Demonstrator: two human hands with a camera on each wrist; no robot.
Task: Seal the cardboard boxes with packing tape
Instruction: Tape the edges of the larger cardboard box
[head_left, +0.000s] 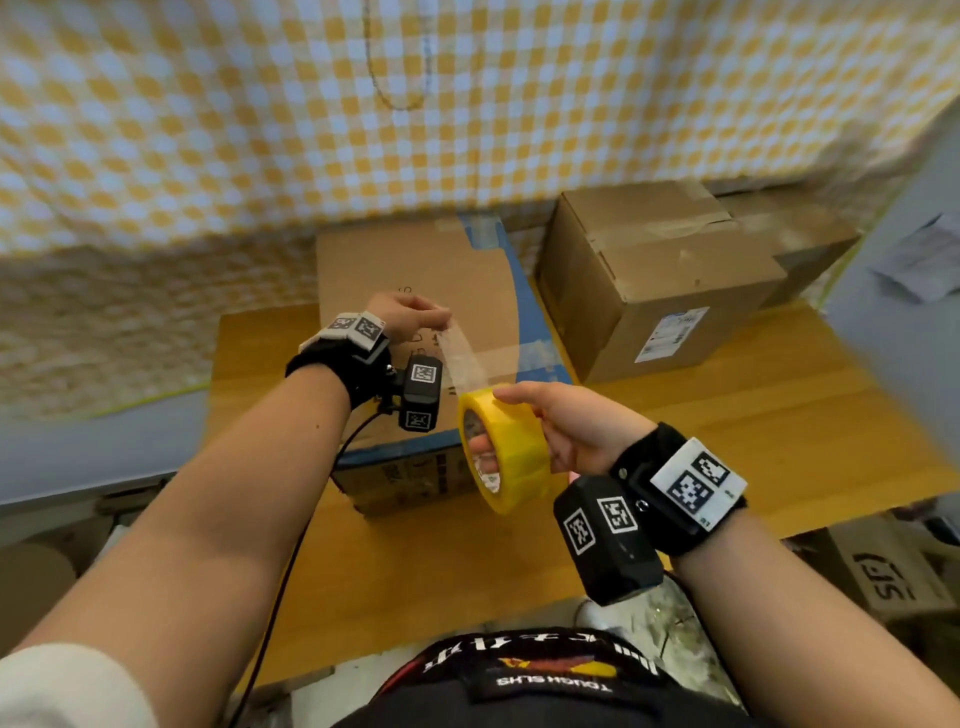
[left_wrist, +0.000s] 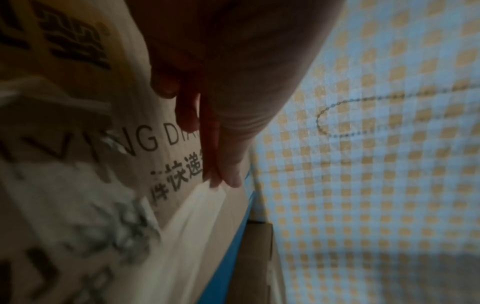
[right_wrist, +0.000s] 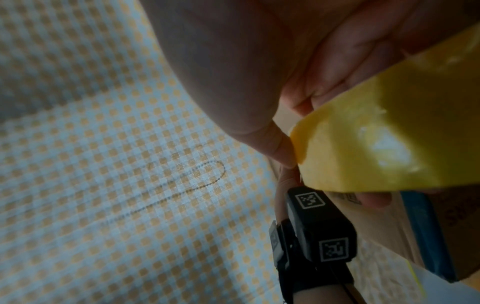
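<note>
A cardboard box (head_left: 415, 280) with blue edging lies in front of me on the wooden table (head_left: 753, 415). My right hand (head_left: 561, 426) grips a yellow roll of packing tape (head_left: 511, 452), fingers through its core and thumb on top, held above the box's near right corner. A clear strip of tape (head_left: 462, 358) runs from the roll up to my left hand (head_left: 415, 312), which pinches its free end above the box top. In the left wrist view the fingertips (left_wrist: 228, 176) pinch the pale tape strip (left_wrist: 192, 226) over the printed box (left_wrist: 145, 144). The roll (right_wrist: 389, 133) fills the right wrist view.
A second brown box (head_left: 654, 270), taped across its top, stands at the back right of the table. A yellow-checked cloth (head_left: 363, 104) hangs behind. More cardboard (head_left: 883, 577) lies on the floor at the right. My body is close to the table's near edge.
</note>
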